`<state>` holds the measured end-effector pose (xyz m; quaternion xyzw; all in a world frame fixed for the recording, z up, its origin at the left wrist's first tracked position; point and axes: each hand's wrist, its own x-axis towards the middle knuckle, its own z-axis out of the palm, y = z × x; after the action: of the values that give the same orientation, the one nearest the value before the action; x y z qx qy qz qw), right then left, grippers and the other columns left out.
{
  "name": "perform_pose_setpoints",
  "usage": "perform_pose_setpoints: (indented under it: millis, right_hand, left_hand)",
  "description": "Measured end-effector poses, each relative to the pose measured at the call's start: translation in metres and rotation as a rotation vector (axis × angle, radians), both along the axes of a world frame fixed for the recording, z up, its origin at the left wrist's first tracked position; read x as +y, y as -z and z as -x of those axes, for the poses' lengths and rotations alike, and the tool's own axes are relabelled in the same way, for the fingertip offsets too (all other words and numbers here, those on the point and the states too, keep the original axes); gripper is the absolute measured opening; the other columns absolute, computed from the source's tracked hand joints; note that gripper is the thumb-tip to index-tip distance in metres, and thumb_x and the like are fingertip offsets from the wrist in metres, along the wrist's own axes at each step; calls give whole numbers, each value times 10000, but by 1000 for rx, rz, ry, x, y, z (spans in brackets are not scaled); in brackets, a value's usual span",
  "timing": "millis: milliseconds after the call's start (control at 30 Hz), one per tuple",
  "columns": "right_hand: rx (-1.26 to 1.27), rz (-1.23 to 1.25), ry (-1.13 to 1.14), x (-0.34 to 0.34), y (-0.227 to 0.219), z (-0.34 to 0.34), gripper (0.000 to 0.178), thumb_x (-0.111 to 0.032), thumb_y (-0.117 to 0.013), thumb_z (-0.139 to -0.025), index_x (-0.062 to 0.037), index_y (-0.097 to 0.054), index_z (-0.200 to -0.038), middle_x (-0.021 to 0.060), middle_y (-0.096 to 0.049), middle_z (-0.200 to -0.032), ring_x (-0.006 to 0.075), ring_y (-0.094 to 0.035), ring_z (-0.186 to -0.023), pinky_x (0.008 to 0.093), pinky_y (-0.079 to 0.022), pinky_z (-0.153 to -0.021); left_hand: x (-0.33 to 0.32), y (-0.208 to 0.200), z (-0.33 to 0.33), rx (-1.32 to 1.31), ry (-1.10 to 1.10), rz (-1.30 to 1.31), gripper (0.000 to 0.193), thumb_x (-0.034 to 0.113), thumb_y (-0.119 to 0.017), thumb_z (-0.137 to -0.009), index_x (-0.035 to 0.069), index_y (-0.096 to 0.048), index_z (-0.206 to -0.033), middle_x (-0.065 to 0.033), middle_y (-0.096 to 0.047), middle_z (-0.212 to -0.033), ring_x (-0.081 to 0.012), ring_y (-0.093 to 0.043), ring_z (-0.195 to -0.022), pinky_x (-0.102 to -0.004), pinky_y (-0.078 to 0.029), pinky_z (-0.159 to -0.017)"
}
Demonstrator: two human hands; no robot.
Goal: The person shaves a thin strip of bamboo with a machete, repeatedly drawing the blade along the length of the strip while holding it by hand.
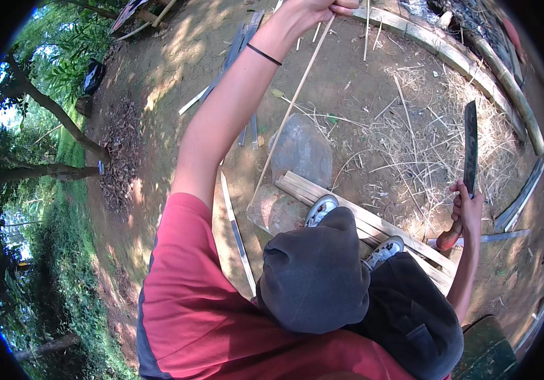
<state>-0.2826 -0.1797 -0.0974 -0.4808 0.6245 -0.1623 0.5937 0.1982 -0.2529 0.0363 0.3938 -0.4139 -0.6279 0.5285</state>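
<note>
My left hand is stretched far forward at the top edge, partly cut off, its fingers closed on the upper end of a long thin bamboo strip. The strip slants down toward a flat stone near my feet. Off to the right, my right hand grips a machete, its dark blade pointing up and away from me. The reddish-brown butt of the handle shows below my fingers. Between my shoes lies a bundle of split bamboo slats.
Another flat stone lies ahead of the slats. Pale bamboo shavings litter the ground at right. A long blade-like piece lies beside my right hand. Bamboo poles edge the far right; dark strips lie beyond my left arm.
</note>
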Motion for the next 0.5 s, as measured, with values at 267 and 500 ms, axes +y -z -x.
perform_pose_setpoints:
  millis: [267, 500]
  right_hand:
    - [87, 18, -23, -5, -9, 26, 313, -323, -569, -960, -24, -629, -890, -77, -327, -529, 21, -295, -388, 219, -228, -350]
    - [174, 6, -64, -22, -31, 32, 298, -323, -577, -955, -35, -639, -909, -85, -309, -543, 15, -283, -411, 208, -217, -365]
  left_hand:
    - [14, 24, 9, -160, -111, -32, 213, 243, -475, -998, 65, -565, -922, 66, -367, -576, -34, -295, -442, -195, -215, -371]
    - [46, 52, -14, -89, -160, -66, 161, 189, -537, -964, 44, -593, -925, 60, -378, -585, -46, -317, -440, -190, -239, -371]
